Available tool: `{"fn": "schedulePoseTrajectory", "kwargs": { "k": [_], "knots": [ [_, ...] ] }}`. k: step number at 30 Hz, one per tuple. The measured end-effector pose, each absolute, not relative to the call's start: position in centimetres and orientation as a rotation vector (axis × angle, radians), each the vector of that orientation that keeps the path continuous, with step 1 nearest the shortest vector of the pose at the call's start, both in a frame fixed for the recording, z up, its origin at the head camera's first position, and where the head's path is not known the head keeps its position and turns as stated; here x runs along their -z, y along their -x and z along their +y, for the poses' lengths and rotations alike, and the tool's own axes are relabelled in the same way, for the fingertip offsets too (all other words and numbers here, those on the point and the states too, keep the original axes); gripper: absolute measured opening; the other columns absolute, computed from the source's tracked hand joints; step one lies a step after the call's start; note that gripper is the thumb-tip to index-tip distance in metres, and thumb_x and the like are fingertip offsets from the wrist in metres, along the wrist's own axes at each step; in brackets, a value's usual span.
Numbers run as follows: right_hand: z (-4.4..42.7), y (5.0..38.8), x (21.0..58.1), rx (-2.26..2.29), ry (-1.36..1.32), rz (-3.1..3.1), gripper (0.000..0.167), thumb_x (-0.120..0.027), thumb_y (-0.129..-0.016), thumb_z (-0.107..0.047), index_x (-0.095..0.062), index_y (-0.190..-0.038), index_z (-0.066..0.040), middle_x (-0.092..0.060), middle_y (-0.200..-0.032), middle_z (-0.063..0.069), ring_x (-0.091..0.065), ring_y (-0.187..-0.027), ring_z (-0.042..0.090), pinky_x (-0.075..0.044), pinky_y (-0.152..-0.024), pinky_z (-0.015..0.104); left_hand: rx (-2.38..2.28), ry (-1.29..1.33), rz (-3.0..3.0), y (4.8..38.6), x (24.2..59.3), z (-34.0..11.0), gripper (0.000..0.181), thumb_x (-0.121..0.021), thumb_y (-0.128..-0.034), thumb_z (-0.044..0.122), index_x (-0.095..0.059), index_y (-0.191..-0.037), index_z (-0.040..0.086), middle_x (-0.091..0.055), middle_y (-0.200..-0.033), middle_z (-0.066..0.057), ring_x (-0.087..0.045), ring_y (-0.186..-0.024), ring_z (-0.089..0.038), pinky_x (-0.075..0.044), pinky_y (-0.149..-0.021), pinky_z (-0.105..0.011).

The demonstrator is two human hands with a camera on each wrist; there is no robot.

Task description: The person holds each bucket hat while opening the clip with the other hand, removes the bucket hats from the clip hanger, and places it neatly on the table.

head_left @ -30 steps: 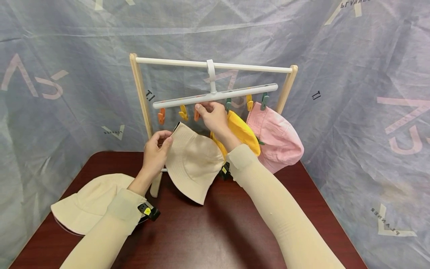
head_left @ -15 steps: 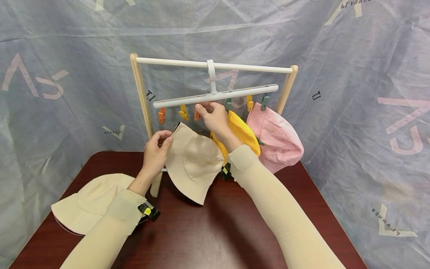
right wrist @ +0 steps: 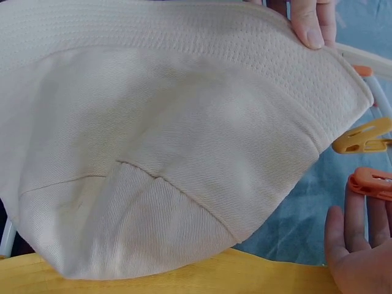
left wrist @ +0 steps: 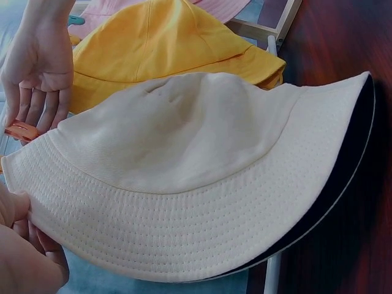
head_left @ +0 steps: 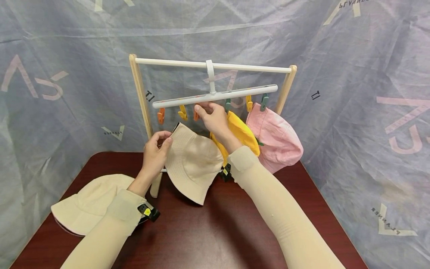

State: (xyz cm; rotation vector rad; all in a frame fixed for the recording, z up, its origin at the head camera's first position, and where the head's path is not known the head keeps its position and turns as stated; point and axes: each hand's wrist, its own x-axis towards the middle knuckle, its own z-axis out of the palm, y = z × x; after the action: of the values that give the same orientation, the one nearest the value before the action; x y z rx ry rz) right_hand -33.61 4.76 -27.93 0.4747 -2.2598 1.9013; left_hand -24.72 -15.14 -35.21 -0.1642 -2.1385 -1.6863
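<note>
My left hand (head_left: 155, 154) pinches the brim of a beige bucket hat (head_left: 196, 158) with a dark lining, its crown turned to the right. Under the white hanger bar (head_left: 215, 96), my right hand (head_left: 216, 118) grips an orange clip (right wrist: 372, 182), just above the hat's raised brim edge. The right wrist view has the beige brim apart from that clip, beside a yellow clip (right wrist: 364, 137). Behind my right forearm, a yellow bucket hat (head_left: 246, 132) hangs from the bar, and a pink bucket hat (head_left: 277, 138) hangs further right.
A wood-and-white rack (head_left: 171, 62) carries the hanger on its top rail. Another orange clip (head_left: 161, 116) dangles at the bar's left end. On the table's left side lies a cream hat (head_left: 100, 194), partly behind my left sleeve. Grey cloth (head_left: 84, 93) surrounds the dark red table (head_left: 188, 239).
</note>
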Motion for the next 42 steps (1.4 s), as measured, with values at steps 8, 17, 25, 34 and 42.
{"fn": "schedulePoseTrajectory", "kwargs": {
  "k": [8, 17, 25, 34, 42],
  "knots": [
    [4.7, 33.5, 27.9, -1.884, -0.467, -2.270, 0.033, -0.069, -0.106, -0.028, -0.073, -0.130, -0.006, -0.076, -0.122, 0.008, -0.067, -0.120, 0.017, -0.055, -0.102, 0.037, 1.719, 0.147, -2.124, 25.6, 36.0, -15.5, 0.027, -0.059, -0.1093, 0.009, -0.063, -0.132, -0.005, -0.064, -0.127, -0.024, -0.058, -0.108, -0.020, -0.044, -0.090, -0.021],
    [4.7, 33.4, 27.9, -1.871, -0.475, -2.287, 0.035, -0.069, -0.106, -0.028, -0.072, -0.132, -0.006, -0.074, -0.127, 0.008, -0.066, -0.122, 0.019, -0.055, -0.103, 0.038, 1.694, 0.190, -2.109, 26.9, 37.8, -16.3, 0.029, -0.062, -0.1093, 0.019, -0.065, -0.132, 0.002, -0.066, -0.125, -0.015, -0.059, -0.108, -0.014, -0.046, -0.090, -0.021],
    [4.7, 33.3, 27.9, -1.863, -0.484, -2.286, 0.033, -0.068, -0.106, -0.027, -0.072, -0.132, -0.008, -0.074, -0.128, 0.007, -0.066, -0.124, 0.018, -0.055, -0.104, 0.037, 1.686, 0.201, -2.095, 26.9, 37.9, -16.3, 0.027, -0.063, -0.1089, 0.021, -0.066, -0.130, 0.004, -0.066, -0.121, -0.009, -0.060, -0.106, -0.013, -0.047, -0.090, -0.022],
    [4.6, 33.3, 28.0, -1.860, -0.482, -2.293, 0.035, -0.069, -0.106, -0.028, -0.071, -0.135, -0.007, -0.073, -0.130, 0.008, -0.065, -0.125, 0.019, -0.053, -0.107, 0.037, 1.713, 0.192, -2.091, 26.9, 37.8, -16.4, 0.029, -0.064, -0.1086, 0.021, -0.066, -0.131, 0.003, -0.066, -0.124, -0.014, -0.060, -0.108, -0.015, -0.046, -0.091, -0.023],
    [4.6, 33.2, 28.1, -1.846, -0.502, -2.285, 0.037, -0.070, -0.105, -0.029, -0.070, -0.136, -0.008, -0.073, -0.132, 0.007, -0.065, -0.126, 0.019, -0.053, -0.108, 0.038, 1.727, 0.146, -2.127, 25.9, 36.6, -15.9, 0.029, -0.059, -0.1099, 0.013, -0.063, -0.134, -0.002, -0.064, -0.130, -0.021, -0.058, -0.113, -0.023, -0.045, -0.091, -0.022]
  ]
}}
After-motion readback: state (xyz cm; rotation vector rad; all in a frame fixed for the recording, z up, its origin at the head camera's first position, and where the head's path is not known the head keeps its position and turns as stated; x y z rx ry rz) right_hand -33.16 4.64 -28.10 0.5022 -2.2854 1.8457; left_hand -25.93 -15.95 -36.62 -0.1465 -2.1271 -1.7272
